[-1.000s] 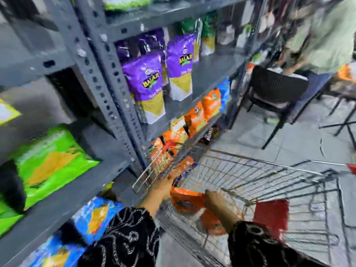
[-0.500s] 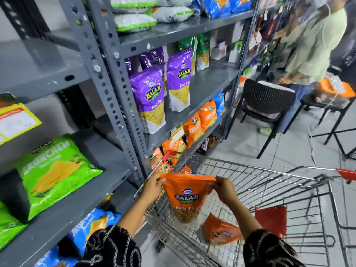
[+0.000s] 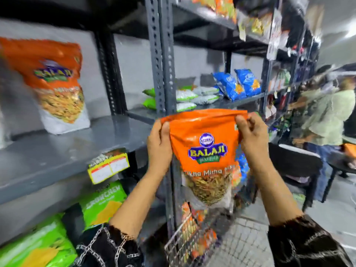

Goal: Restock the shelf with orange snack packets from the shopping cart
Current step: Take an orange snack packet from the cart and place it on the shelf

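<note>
As hands (image 3: 208,139) pinch, glossy orange packet (image 3: 207,151), crinkled

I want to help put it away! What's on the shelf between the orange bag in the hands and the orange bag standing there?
Nothing: in the head view, bare grey shelf runs between the held orange packet and the standing orange packet.
</note>
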`<action>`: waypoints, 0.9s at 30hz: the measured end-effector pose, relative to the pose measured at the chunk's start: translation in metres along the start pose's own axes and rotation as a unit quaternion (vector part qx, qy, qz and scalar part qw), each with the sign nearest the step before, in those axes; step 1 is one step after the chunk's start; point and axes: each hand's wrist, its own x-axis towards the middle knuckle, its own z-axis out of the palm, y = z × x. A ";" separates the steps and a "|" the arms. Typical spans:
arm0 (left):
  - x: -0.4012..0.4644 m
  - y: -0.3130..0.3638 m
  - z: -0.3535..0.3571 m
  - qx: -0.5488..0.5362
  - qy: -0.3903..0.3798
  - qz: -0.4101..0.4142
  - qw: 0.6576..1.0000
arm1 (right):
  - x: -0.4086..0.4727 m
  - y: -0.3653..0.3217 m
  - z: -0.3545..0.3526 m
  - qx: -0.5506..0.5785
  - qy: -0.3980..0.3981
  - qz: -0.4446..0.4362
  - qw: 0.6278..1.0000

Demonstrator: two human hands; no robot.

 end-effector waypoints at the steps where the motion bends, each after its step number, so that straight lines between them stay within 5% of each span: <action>1: 0.018 0.017 -0.010 -0.001 0.016 0.030 0.999 | 0.016 -0.019 0.012 0.008 0.006 -0.022 1.000; 7: 0.104 0.117 -0.099 0.087 0.109 0.187 0.972 | 0.078 -0.118 0.098 0.085 -0.013 -0.102 0.991; 10: 0.133 0.149 -0.154 0.128 0.152 0.196 0.960 | 0.089 -0.151 0.156 0.148 -0.065 -0.108 0.981; 19: 0.153 0.193 -0.334 0.377 0.256 0.103 0.884 | 0.065 -0.218 0.329 0.147 -0.223 -0.092 0.959; 23: 0.148 0.198 -0.384 0.420 0.308 0.058 0.852 | 0.043 -0.240 0.384 0.156 -0.272 -0.080 0.946; 27: 0.141 0.195 -0.420 0.398 0.322 0.018 0.859 | 0.020 -0.246 0.429 0.166 -0.340 0.000 0.926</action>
